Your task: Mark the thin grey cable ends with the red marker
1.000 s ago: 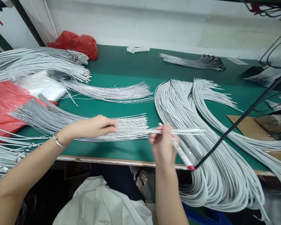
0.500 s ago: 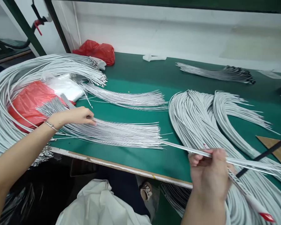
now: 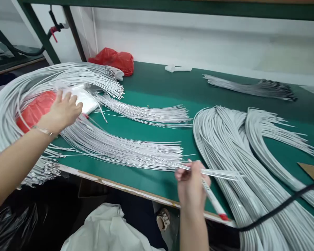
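Note:
My right hand [image 3: 192, 186] is closed on a few thin silver wires [image 3: 219, 172] whose ends stick out to the right, and it also holds a white pen-like tool with a red tip [image 3: 215, 202] joined to a black cable [image 3: 279, 208]. It hovers at the front edge of the green table [image 3: 151, 87]. My left hand [image 3: 62, 111], fingers spread, rests on the far left end of the fanned silver wire bundle [image 3: 125, 150], beside a red plastic bag [image 3: 35, 109] and a clear bag [image 3: 81, 97].
Thick bundles of white tubing [image 3: 232, 146] curve over the table's right half. Another silver wire fan [image 3: 151, 113] lies mid-table. White cables with metal ends [image 3: 68, 75] arc at left. A dark-tipped bundle [image 3: 253, 87], a second red bag [image 3: 115, 59] and a cardboard piece [image 3: 312, 170] lie farther off.
My left hand slid left along the silver bundle to its far end and opened. My right hand pulled wires out to the right, then came back left near the bundle's tips.

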Tool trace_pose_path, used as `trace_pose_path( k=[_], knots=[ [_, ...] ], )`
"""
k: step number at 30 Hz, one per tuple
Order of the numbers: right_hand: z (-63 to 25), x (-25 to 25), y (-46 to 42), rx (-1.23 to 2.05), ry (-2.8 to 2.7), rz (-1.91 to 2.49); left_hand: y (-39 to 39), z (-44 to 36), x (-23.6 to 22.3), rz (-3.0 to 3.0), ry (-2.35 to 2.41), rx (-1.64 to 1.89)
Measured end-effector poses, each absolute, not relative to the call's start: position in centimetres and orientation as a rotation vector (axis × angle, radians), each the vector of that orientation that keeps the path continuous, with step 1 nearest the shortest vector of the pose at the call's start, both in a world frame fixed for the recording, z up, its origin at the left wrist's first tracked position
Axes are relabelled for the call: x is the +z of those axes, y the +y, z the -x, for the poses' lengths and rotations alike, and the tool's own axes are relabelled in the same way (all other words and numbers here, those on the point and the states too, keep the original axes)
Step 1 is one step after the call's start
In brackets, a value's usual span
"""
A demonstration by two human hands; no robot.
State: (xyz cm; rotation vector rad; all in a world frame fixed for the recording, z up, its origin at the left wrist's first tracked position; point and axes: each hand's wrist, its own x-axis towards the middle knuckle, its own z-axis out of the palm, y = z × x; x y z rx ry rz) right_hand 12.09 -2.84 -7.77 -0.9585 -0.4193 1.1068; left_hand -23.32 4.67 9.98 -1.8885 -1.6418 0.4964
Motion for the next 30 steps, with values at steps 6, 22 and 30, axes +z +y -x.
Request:
trace_pose_path(
  k=[6,22,30],
  knots=[
    [-9.7,-9.1,-3.4,1.061,-0.649,1.031,0.0,9.6,4.5,2.703,-1.318,0.008],
    [-20.6,-9.3,-4.3,0.88,-0.594,0.769,1.9,2.3,2.0,3.637,-1.654,0.537],
    [-18.6,-7.1,-3.3,0.998,-1.144,0.705,2.1,1.2,0.7,3.688,-1.505,0.594]
  ],
)
